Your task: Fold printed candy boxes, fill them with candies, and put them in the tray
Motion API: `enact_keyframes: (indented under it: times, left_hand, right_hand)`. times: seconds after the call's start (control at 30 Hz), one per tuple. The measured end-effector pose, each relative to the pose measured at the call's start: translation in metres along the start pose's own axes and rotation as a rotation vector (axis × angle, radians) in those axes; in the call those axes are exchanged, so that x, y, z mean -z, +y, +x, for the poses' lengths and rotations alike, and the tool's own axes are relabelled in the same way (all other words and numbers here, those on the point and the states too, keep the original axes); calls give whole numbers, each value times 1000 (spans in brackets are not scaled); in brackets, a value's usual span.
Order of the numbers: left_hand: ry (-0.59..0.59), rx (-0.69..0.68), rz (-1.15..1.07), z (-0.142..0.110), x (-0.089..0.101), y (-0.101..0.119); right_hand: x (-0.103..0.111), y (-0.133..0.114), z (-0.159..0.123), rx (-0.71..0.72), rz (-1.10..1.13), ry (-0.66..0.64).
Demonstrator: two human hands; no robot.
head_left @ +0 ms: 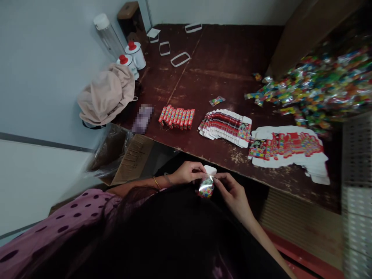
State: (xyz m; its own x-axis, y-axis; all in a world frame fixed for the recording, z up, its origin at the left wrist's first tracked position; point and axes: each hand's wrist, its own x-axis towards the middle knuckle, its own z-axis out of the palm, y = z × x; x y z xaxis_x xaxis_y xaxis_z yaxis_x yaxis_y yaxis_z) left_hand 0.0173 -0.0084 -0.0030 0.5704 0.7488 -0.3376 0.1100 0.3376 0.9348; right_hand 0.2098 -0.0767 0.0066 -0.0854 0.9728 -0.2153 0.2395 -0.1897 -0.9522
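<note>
Close to my body, below the table's front edge, my left hand [190,172] is closed on the left side of a small printed carton with its white flap [210,169] standing up. A shiny clear candy packet [207,186] with colourful pieces lies against the carton's front. My right hand [232,190] pinches the packet's upper right corner between thumb and finger. Ahead of my hands, a row of filled-out red cartons [176,118] stands on the table. To its right lie a fanned stack of flat cartons [225,128] and another flat stack [287,147].
A single candy packet [217,101] lies behind the cartons. Many packets [328,85] spill from a cardboard box [305,35] at right. White bands [180,66], lidded mugs [138,58], a bottle [109,37] and a beige bag [107,93] are farther back and left.
</note>
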Motion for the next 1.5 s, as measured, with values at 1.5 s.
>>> enact_keyframes:
  times: [1.5]
  left_hand:
    - [-522, 361, -483, -5, 1, 4]
  right_hand:
    - [20, -41, -1, 183, -264, -147]
